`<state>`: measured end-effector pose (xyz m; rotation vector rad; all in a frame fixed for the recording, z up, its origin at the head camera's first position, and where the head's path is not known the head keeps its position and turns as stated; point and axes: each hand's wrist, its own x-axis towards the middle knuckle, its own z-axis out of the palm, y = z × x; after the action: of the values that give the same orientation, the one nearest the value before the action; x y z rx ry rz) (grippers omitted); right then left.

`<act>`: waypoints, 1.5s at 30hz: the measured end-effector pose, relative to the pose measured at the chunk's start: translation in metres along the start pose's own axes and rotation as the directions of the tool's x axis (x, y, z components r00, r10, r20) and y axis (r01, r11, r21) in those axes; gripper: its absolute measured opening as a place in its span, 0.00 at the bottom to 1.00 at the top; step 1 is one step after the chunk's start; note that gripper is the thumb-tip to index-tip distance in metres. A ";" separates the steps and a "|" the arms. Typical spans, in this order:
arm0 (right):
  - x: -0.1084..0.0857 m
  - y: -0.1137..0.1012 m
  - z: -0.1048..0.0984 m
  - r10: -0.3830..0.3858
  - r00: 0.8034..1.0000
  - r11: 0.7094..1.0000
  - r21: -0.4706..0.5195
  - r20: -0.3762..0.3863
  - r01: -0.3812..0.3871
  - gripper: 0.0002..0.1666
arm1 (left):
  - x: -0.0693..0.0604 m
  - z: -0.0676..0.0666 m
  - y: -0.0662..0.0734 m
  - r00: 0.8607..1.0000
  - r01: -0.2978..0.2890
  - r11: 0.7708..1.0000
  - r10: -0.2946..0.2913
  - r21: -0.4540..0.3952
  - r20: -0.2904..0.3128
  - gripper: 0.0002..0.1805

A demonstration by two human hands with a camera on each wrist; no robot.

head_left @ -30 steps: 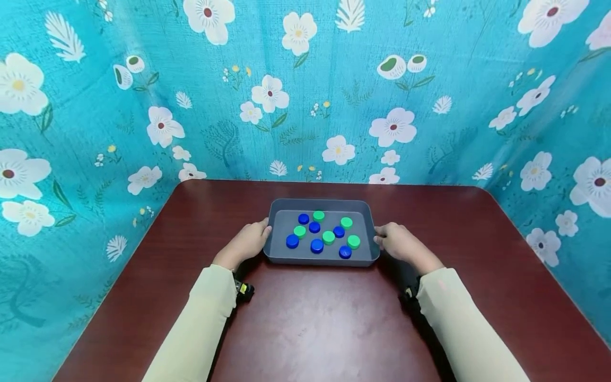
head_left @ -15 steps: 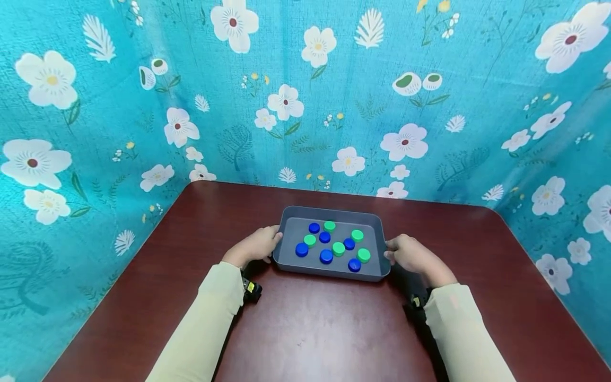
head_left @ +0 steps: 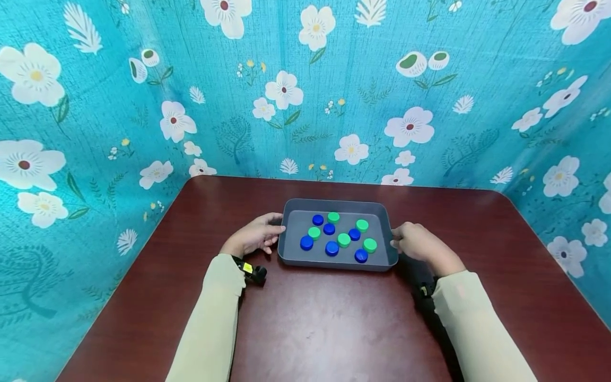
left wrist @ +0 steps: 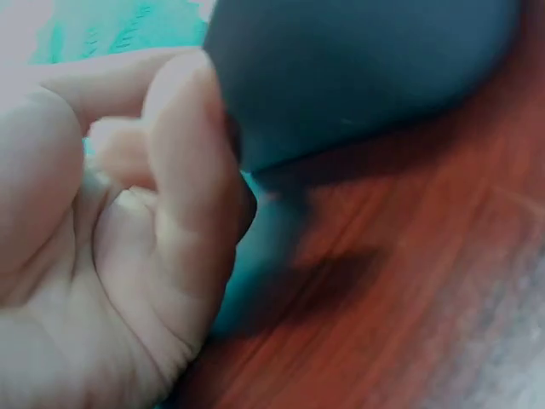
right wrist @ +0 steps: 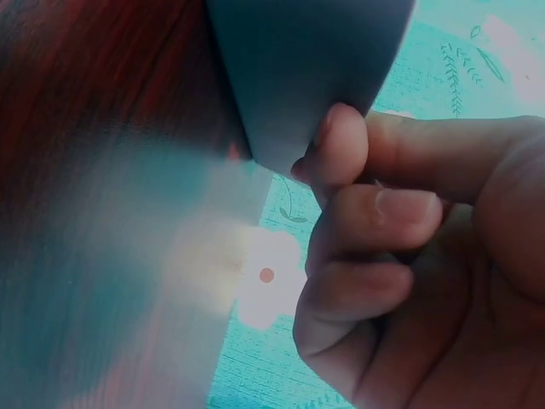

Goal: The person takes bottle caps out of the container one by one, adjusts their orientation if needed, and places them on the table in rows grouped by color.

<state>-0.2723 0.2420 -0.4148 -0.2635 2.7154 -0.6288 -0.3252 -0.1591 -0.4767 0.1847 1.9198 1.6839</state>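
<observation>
A dark grey tray sits on the table with blue bottle caps and green bottle caps scattered inside, all in the same flat orientation. My left hand is at the tray's left side, thumb at the rim and fingers spread and loosely bent; in the left wrist view its fingertips come up against the tray's wall. On the opposite side, my right hand pinches the right wall, its index fingertip against the tray and its other fingers curled.
The tray stands toward the back of a dark reddish-brown table with rounded far corners. A blue floral curtain hangs behind the table and along both sides. A black wrist camera sits below my left hand.
My left hand has turned at the tray's left side and its fingers have loosened and spread. The right hand keeps its hold. The head view has shifted; tray and caps look unmoved.
</observation>
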 end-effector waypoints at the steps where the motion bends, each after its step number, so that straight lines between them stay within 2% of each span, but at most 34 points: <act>1: 0.000 0.000 0.000 -0.001 1.000 1.000 -0.014 -0.003 0.001 0.23 | 0.000 -0.001 -0.001 1.000 -0.017 0.999 0.017 -0.033 -0.004 0.32; 2: 0.001 0.000 -0.001 -0.003 1.000 1.000 -0.026 -0.007 0.002 0.23 | 0.000 -0.002 -0.002 1.000 -0.031 0.998 0.031 -0.060 -0.006 0.33; 7: 0.001 -0.001 -0.001 -0.003 1.000 0.998 -0.062 -0.012 0.002 0.22 | -0.001 0.000 -0.003 0.996 -0.090 0.993 0.090 -0.081 -0.007 0.35; 18: -0.001 -0.001 -0.005 0.016 1.000 0.998 -0.053 -0.016 -0.017 0.22 | 0.006 0.004 -0.004 0.989 -0.135 0.989 0.130 -0.067 -0.072 0.34; 24: 0.000 0.002 -0.004 0.040 0.999 0.999 0.008 0.006 -0.040 0.26 | 0.007 0.003 -0.007 0.988 -0.132 0.990 0.127 -0.044 -0.092 0.33; 30: 0.001 0.005 -0.004 0.048 0.999 0.998 0.034 0.007 -0.048 0.25 | 0.004 0.002 -0.009 0.985 -0.146 0.988 0.141 -0.046 -0.099 0.33; 35: 0.000 0.006 -0.007 0.064 0.998 0.998 -0.010 -0.009 -0.064 0.33 | 0.003 0.000 -0.008 0.987 -0.126 0.990 0.119 -0.057 -0.106 0.33; 38: 0.000 0.006 -0.009 0.043 0.999 0.998 -0.043 -0.027 -0.044 0.37 | 0.002 0.000 -0.009 0.988 -0.112 0.992 0.105 -0.059 -0.111 0.33; 45: 0.002 0.000 -0.019 -0.019 0.994 0.996 -0.085 -0.112 0.010 0.35 | 0.005 0.002 -0.005 0.988 -0.135 0.986 0.126 -0.100 -0.092 0.34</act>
<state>-0.2815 0.2493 -0.3996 -0.2769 2.8550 -0.5495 -0.3275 -0.1562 -0.4835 0.2044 1.9099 1.9036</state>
